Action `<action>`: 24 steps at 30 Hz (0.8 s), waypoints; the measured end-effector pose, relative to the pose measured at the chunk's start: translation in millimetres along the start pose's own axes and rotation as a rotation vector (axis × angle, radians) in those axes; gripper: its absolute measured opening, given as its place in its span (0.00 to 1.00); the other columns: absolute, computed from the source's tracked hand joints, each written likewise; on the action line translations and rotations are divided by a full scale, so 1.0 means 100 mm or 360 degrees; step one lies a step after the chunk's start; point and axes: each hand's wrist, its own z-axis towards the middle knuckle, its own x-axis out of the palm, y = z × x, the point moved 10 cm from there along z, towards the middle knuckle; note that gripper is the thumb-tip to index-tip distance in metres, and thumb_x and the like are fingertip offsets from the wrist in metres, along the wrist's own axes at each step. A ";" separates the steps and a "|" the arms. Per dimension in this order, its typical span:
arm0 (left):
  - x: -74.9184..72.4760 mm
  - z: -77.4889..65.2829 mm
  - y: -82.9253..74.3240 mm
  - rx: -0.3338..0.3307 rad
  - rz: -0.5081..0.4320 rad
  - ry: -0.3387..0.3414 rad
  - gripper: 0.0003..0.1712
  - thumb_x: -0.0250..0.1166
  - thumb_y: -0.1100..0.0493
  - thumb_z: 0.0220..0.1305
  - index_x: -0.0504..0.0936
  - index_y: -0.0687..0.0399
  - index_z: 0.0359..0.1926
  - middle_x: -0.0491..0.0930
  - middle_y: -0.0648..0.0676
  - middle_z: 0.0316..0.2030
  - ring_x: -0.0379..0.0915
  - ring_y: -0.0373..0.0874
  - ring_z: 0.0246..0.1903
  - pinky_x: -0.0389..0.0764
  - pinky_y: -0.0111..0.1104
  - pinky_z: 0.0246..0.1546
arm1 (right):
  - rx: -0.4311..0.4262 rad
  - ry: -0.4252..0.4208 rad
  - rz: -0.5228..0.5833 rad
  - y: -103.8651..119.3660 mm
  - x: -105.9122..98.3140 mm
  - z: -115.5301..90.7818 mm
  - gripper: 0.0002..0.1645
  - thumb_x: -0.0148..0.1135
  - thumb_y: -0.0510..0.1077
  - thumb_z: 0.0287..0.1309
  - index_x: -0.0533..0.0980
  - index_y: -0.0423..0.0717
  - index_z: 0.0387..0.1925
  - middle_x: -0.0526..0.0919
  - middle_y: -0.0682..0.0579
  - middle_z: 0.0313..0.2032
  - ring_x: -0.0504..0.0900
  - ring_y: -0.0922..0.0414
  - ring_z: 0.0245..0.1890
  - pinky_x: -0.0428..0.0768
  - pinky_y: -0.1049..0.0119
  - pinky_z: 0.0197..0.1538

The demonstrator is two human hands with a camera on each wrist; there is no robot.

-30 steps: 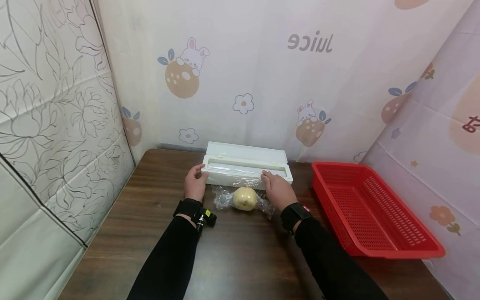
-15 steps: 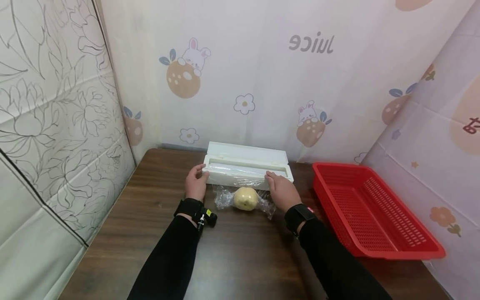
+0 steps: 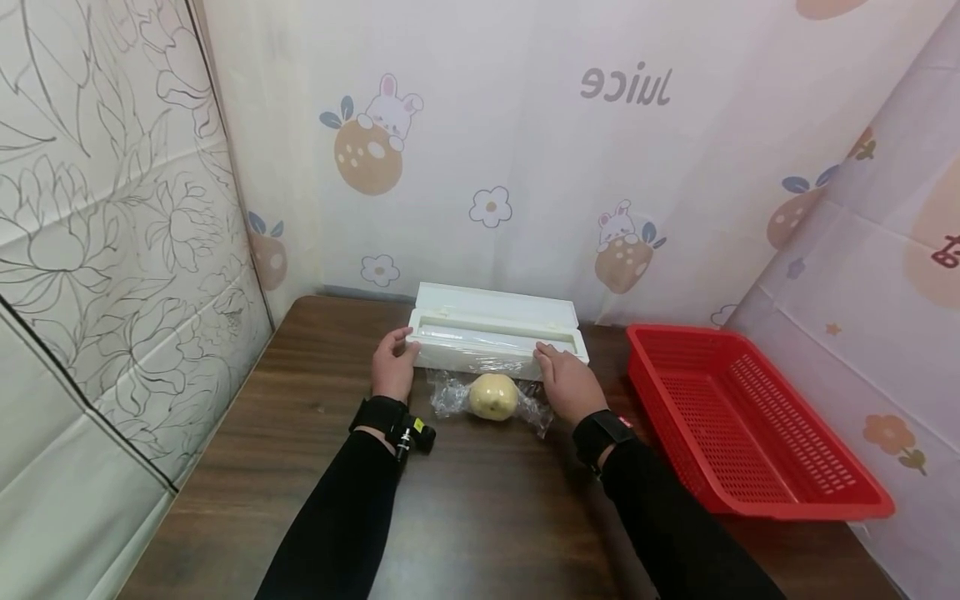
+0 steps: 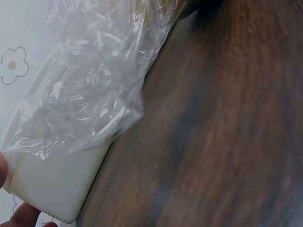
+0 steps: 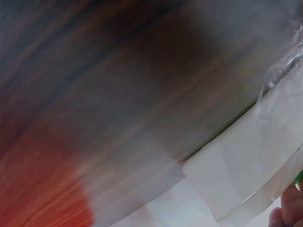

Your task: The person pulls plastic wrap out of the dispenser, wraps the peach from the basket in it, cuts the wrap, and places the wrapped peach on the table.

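Observation:
A long white cling film dispenser lies at the back of the table with its lid flipped up, a roll inside. My left hand grips the dispenser's left end, thumb on the front. At the front edge near the right end, my right hand has its fingertips curled on a small green piece, mostly hidden, probably a slider. Clear cling film hangs over the dispenser's front. Just before it sits a pale yellow round fruit, with crumpled film spread to both sides.
A red plastic basket stands on the right of the brown wooden table. Behind the dispenser rises a printed curtain. Another white cloth hangs along the left side.
My right hand has slid a little to the right along the dispenser's front edge. The left hand, dispenser and fruit stay where they were.

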 end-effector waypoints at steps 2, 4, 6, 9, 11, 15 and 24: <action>0.01 0.00 0.00 -0.0001 -0.0005 0.0003 0.18 0.65 0.54 0.77 0.82 0.44 0.64 0.78 0.56 0.65 0.69 0.52 0.68 0.70 0.49 0.71 | 0.0008 0.0013 -0.0012 -0.02 0.00 -0.01 0.32 0.39 0.56 0.85 0.73 0.43 0.74 0.77 0.45 0.73 0.74 0.42 0.74 0.65 0.44 0.79; 0.01 0.00 0.00 0.0000 -0.0008 0.0006 0.18 0.65 0.54 0.77 0.82 0.44 0.64 0.78 0.56 0.65 0.69 0.52 0.68 0.70 0.49 0.70 | 0.0029 0.0026 -0.0011 -0.05 0.01 -0.01 0.33 0.38 0.57 0.85 0.73 0.44 0.74 0.76 0.46 0.73 0.74 0.42 0.75 0.65 0.44 0.79; 0.01 -0.01 0.00 0.0002 -0.0013 0.0010 0.18 0.65 0.54 0.77 0.82 0.45 0.64 0.78 0.56 0.65 0.69 0.53 0.68 0.70 0.50 0.70 | 0.0034 0.0040 -0.0013 -0.06 0.01 -0.02 0.33 0.37 0.57 0.86 0.72 0.44 0.75 0.76 0.46 0.74 0.73 0.42 0.75 0.65 0.43 0.79; 0.01 -0.01 -0.01 0.0002 -0.0020 0.0007 0.18 0.65 0.54 0.76 0.82 0.45 0.64 0.78 0.56 0.65 0.69 0.53 0.68 0.70 0.50 0.69 | 0.0028 0.0045 -0.0001 -0.07 0.00 -0.03 0.33 0.37 0.56 0.86 0.72 0.44 0.75 0.75 0.46 0.74 0.73 0.41 0.75 0.65 0.43 0.79; 0.01 -0.01 -0.01 -0.0002 -0.0020 0.0003 0.18 0.66 0.54 0.76 0.82 0.44 0.63 0.78 0.55 0.65 0.69 0.53 0.68 0.71 0.51 0.69 | 0.0014 0.0037 0.0002 -0.07 -0.01 -0.04 0.32 0.37 0.56 0.86 0.72 0.44 0.75 0.76 0.46 0.74 0.73 0.42 0.76 0.64 0.43 0.80; 0.01 -0.01 0.00 -0.0012 -0.0013 0.0008 0.18 0.66 0.54 0.76 0.82 0.44 0.64 0.78 0.55 0.65 0.69 0.53 0.68 0.71 0.51 0.70 | -0.0008 0.0032 0.0009 -0.08 -0.02 -0.06 0.32 0.38 0.55 0.86 0.72 0.43 0.74 0.76 0.46 0.74 0.72 0.46 0.77 0.60 0.45 0.82; 0.01 -0.01 0.00 -0.0010 0.0046 0.0049 0.18 0.62 0.52 0.79 0.80 0.42 0.66 0.77 0.54 0.66 0.69 0.52 0.69 0.72 0.51 0.69 | -0.0070 0.0008 -0.0076 -0.10 0.02 -0.06 0.30 0.37 0.52 0.86 0.73 0.42 0.74 0.75 0.45 0.74 0.72 0.47 0.76 0.54 0.40 0.83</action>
